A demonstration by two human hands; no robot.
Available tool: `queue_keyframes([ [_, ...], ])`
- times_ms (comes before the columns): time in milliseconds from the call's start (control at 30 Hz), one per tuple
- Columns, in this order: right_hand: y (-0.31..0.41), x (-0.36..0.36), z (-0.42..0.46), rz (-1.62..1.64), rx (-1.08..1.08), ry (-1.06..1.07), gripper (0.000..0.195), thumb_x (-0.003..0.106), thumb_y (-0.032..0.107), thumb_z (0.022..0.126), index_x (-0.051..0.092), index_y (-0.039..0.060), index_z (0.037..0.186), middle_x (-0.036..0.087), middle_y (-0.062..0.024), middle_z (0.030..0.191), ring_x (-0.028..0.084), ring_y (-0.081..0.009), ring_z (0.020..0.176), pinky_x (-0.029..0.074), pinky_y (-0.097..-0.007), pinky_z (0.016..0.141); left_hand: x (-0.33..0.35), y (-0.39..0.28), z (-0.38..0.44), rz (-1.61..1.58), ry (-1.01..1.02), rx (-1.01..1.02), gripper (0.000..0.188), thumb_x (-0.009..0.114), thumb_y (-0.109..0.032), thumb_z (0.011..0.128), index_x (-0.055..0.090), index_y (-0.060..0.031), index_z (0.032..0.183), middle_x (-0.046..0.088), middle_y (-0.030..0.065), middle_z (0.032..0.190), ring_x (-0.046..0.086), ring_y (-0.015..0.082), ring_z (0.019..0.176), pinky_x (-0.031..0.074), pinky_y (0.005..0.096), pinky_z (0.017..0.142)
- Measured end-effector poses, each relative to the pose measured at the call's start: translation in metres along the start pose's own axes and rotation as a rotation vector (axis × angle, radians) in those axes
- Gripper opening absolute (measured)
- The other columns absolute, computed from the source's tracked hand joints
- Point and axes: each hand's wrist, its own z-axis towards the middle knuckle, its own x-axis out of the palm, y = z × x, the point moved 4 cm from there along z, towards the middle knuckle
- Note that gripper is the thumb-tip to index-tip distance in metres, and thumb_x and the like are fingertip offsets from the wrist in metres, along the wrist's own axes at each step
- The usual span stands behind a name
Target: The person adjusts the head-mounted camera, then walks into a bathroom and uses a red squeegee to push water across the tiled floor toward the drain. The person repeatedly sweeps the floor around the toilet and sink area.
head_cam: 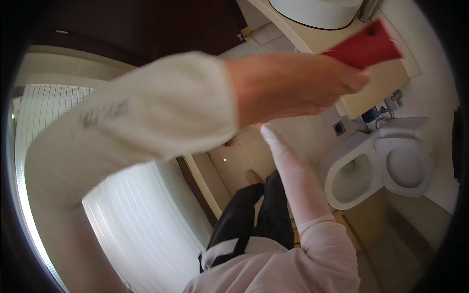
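My left hand [315, 82] reaches across the upper middle, blurred, at the end of a cream sleeve. It grips a red object [366, 45] with a flared flat end and a dark spot near its tip. That object appears in front of the cream countertop [388, 82], below the white basin [318, 11]; whether it touches the counter I cannot tell. My right arm reaches forward from the lower right. Only a sliver of my right hand [257, 125] shows below the left forearm, which hides its fingers and anything in them.
A white toilet [329, 186] with its lid raised stands at right, near a floor drain [339, 128]. Dark brown panels [110, 29] fill the upper left. A ribbed white panel [139, 212] runs along the left. A small red thing [227, 143] shows above the tiled floor [253, 150].
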Motion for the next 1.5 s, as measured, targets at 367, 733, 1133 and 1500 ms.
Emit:
queue_keyframes([
  [367,-0.056,-0.200,-0.145,0.072,0.075,-0.337,0.034,0.067,0.037,0.080,0.057,0.0062,0.068,0.055,0.0013,0.067,0.049,-0.0086,0.067,0.039,-0.0253,0.065,-0.055,-0.013,0.042,-0.046,-0.103,0.107,0.022,0.064,-0.015,0.081,0.060,-0.0079,0.102,0.058,0.0089,0.104,0.056,0.0224,0.095,0.045,0.0353,0.084],
  [733,-0.016,-0.059,-0.104,-0.307,0.020,-0.345,0.046,0.071,0.036,0.061,0.066,0.0040,0.094,0.065,-0.0168,0.080,0.063,-0.0356,0.077,0.048,-0.0425,0.071,-0.053,0.037,-0.189,0.049,0.201,0.029,0.026,0.068,-0.009,0.078,0.059,-0.0084,0.102,0.057,0.0089,0.107,0.056,0.0201,0.096,0.044,0.0333,0.086],
  [1133,0.052,0.298,-0.246,-0.386,-0.234,0.275,0.021,0.073,0.024,0.053,0.062,0.0098,0.064,0.060,-0.0096,0.063,0.063,-0.0333,0.072,0.047,-0.0478,0.065,-0.179,-0.066,-0.628,-0.941,1.603,-0.516,0.034,0.070,-0.029,0.069,0.061,-0.0092,0.095,0.064,0.0142,0.067,0.063,0.0354,0.064,0.050,0.0457,0.061],
  [1500,-0.019,0.314,-0.293,-0.474,-0.234,0.351,0.018,0.071,0.026,0.050,0.062,0.0150,0.062,0.061,-0.0042,0.063,0.062,-0.0248,0.071,0.040,-0.0428,0.069,-0.202,-0.172,-0.647,-1.100,1.834,-0.659,0.024,0.053,-0.034,0.082,0.054,-0.0160,0.098,0.063,0.0211,0.072,0.061,0.0425,0.074,0.047,0.0535,0.067],
])
